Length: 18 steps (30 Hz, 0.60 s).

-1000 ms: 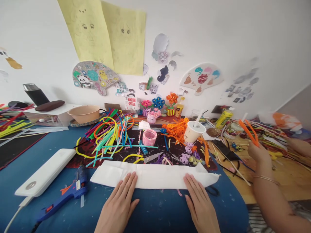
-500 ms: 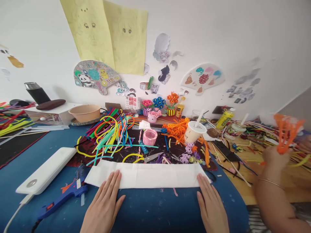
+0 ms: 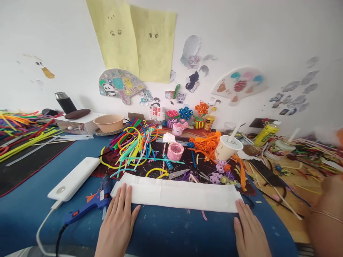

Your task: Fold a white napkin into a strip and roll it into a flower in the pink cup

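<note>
Two hands, the left hand (image 3: 116, 216) and the right hand (image 3: 250, 226), lie well apart, palms down, fingertips on opposite ends of a long folded white strip (image 3: 177, 194) on the blue tabletop (image 3: 198, 235). Just left of the left hand is a blue glue gun (image 3: 93, 207), with a white power bank (image 3: 73, 180) beyond it. Behind the strip come scissors (image 3: 177, 174), then a pink pot (image 3: 175, 153) between multicoloured pipe cleaners (image 3: 138, 141) and a paper cup (image 3: 227, 151); blue flowers (image 3: 185, 113) stand farther back, near the wall (image 3: 241, 35)
</note>
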### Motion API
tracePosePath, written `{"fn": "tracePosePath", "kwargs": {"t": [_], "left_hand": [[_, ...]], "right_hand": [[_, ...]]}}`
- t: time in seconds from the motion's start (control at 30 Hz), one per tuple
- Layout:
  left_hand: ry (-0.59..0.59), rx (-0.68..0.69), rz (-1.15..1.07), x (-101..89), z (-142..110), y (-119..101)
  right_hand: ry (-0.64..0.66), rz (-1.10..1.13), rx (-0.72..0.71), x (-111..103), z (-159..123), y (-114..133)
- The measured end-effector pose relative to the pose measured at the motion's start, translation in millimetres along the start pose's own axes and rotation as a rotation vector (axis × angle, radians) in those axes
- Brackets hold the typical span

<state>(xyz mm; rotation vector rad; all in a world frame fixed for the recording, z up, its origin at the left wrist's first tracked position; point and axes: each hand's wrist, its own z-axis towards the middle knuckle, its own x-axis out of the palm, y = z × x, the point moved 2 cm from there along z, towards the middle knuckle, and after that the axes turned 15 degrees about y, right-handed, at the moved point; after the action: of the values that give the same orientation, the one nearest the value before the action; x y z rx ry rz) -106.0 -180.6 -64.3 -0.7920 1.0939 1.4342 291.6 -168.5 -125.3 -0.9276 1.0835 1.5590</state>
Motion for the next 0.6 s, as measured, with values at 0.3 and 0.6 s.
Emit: {"fn": "tracePosePath", "kwargs": {"t": [0.3,0.6], "left_hand": [[-0.006,0.022,0.060,6.5,3.3,1.7],[-0.056,0.071,0.100,-9.2,7.8,-11.9]], "right_hand": [[-0.005,-0.009,0.006,2.4,0.0,-2.3],[-0.175,-0.088,-0.026,-12.0,9.8,38.3]]}}
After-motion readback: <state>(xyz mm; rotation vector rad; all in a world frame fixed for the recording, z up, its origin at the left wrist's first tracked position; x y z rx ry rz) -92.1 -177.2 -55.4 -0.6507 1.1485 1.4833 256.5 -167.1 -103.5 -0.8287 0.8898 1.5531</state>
